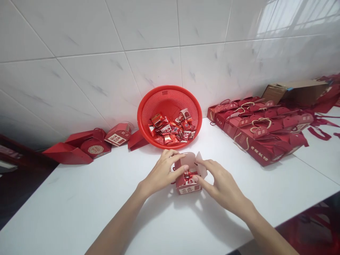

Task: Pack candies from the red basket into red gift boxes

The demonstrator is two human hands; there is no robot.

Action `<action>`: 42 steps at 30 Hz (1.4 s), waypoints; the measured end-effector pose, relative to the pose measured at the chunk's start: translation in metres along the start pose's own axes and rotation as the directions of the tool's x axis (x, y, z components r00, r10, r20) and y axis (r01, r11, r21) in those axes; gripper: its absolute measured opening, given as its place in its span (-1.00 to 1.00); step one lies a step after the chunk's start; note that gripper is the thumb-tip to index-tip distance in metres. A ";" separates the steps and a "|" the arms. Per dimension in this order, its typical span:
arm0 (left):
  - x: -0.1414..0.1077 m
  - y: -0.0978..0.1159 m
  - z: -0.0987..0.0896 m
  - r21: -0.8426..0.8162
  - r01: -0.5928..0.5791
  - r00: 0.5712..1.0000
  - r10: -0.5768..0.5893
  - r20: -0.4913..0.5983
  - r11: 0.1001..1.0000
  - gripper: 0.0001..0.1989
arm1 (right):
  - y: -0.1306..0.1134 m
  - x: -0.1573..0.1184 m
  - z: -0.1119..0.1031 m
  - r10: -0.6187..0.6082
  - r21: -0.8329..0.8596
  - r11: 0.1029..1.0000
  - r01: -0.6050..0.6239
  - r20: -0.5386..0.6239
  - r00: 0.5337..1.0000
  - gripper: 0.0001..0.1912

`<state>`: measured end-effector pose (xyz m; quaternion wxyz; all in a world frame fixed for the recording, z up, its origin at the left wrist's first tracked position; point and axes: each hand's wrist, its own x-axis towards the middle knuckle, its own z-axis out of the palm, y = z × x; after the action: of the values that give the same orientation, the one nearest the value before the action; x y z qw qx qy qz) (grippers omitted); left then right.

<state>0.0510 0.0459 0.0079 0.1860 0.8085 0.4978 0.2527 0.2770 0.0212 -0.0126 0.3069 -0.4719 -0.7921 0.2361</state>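
Note:
A small red candy box [188, 191] with a pale inside stands on the white table, its top flaps up. Wrapped candies [190, 181] lie inside it. My left hand [165, 170] grips the left wall, its thumb over the opening and its fingers along the back edge. On the other side, my right hand [217, 179] holds the raised right flap, with the index finger at its top and the thumb near the candies. Just behind the box, a red plastic basket [170, 92] leans up against the wall, holding many red-wrapped candies [172, 131].
Rows of closed red gift boxes [255, 131] with rope handles stand to the right. Behind them is an open cardboard carton [297, 94] near red ribbons [318, 132]. Several empty-looking red boxes [87, 145] sit at the left by the tiled wall [154, 32].

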 end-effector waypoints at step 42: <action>-0.006 -0.016 0.035 -0.047 -0.015 0.965 0.002 -0.262 0.999 -0.85 | 0.019 -0.010 0.023 -0.123 0.301 0.945 0.125 -0.027 0.992 -0.63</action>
<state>0.0578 0.0460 -0.0305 0.1371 0.7654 0.5083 0.3701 0.2760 0.0188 -0.0437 0.3927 -0.3696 -0.7736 0.3328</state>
